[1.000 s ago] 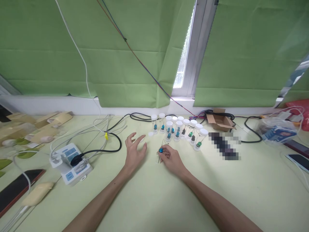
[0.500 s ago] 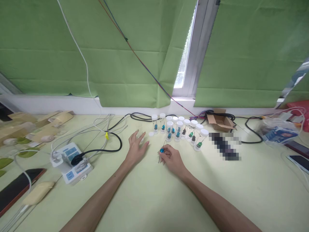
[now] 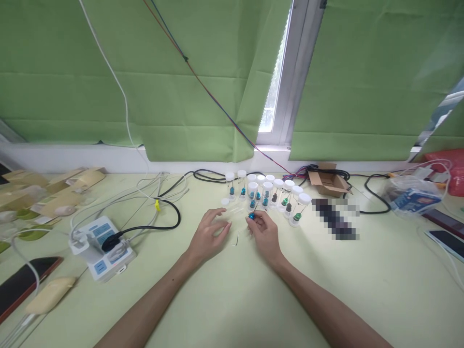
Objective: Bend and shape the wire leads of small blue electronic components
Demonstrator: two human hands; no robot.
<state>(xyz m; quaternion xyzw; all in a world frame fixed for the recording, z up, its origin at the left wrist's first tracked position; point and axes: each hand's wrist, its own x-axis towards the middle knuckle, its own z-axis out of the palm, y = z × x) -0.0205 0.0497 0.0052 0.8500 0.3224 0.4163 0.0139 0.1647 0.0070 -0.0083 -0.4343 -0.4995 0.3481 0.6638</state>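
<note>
Your two arms reach out over the pale green table [image 3: 232, 299], from the near edge toward the middle. Your left hand [image 3: 208, 237] rests there with its fingers curled loosely around a clear little tube [image 3: 232, 216] that lies on its side. I cannot tell how tight you hold the tube. Just beside it, your right hand [image 3: 264, 232] pinches a small blue bead [image 3: 251, 218] on a thin wire between your thumb and first finger. The bead is at the open end of the tube, close to your left fingertips. A small bent wire [image 3: 237, 238] lies flat on the table between your two hands.

A bit farther back stands a bunch of small jars with white caps [image 3: 268, 193], all upright, with blue, green and dark bits inside. One loose white cap [image 3: 225, 201] lies to their left.

Over toward the left edge sits a white power strip [image 3: 99, 247] with a black plug in it. Near the far edge is a small open cardboard box [image 3: 328, 181] and some black cords [image 3: 373, 193]. Green curtains [image 3: 145, 77] hang behind the table.
</note>
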